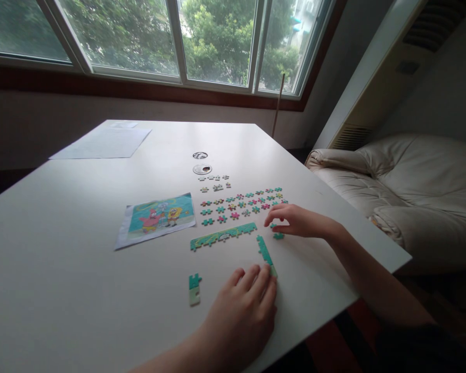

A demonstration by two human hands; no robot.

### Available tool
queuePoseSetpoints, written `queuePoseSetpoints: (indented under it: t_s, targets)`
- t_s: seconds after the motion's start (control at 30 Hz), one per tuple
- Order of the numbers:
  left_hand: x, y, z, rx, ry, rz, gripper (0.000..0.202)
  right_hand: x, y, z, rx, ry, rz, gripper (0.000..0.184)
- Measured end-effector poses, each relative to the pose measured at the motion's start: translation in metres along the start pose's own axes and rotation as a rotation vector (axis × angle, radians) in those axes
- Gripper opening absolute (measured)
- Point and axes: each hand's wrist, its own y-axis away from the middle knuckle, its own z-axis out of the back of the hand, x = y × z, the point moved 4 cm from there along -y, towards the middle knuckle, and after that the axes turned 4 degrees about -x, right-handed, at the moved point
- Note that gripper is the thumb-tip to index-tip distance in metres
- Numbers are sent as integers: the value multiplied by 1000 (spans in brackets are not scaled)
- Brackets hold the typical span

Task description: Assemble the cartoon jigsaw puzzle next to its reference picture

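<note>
My left hand [245, 311] lies palm down on the table, fingers stretched forward. Its fingertips touch the lower end of a short green strip of joined puzzle pieces [264, 250]. Farther right, my right hand [291, 219] hovers with thumb and forefinger apart, just over a loose green puzzle piece [278, 235]. Nothing shows between its fingers. Ahead of my left hand runs a longer joined puzzle strip [223, 235], green and yellow with scalloped edges. Two joined pieces [194, 289], dark and pale green, sit left of that hand.
Rows of loose puzzle pieces [239, 197] lie beyond the long strip. To their left is a printed cartoon picture [159, 217]. Two round discs [202, 169] and a large white sheet [101, 143] lie farther back on the white table [81, 295]. A cream sofa [411, 207] stands at right.
</note>
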Motion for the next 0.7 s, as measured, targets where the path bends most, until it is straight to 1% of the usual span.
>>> queuePoseSetpoints:
  t_s: [0.13,0.3,0.43,0.53,0.6,0.7]
  targets:
    - [0,0,2,4,9,4,30,-7,2,5,-24,38,-58,14]
    - [-1,0,4,-26,7,1,30,-9,1,4,3,33,-126,15]
    - [0,-1,4,4,4,9,31,-8,0,1,19,16,-137,16]
    - [1,-2,2,23,8,8,31,-3,-2,-3,34,-27,-87,21]
    - [1,-2,2,31,12,9,32,4,-3,-6,46,-61,-7,24]
    - [0,-2,2,51,14,19,32,14,-4,-14,101,-88,106,26]
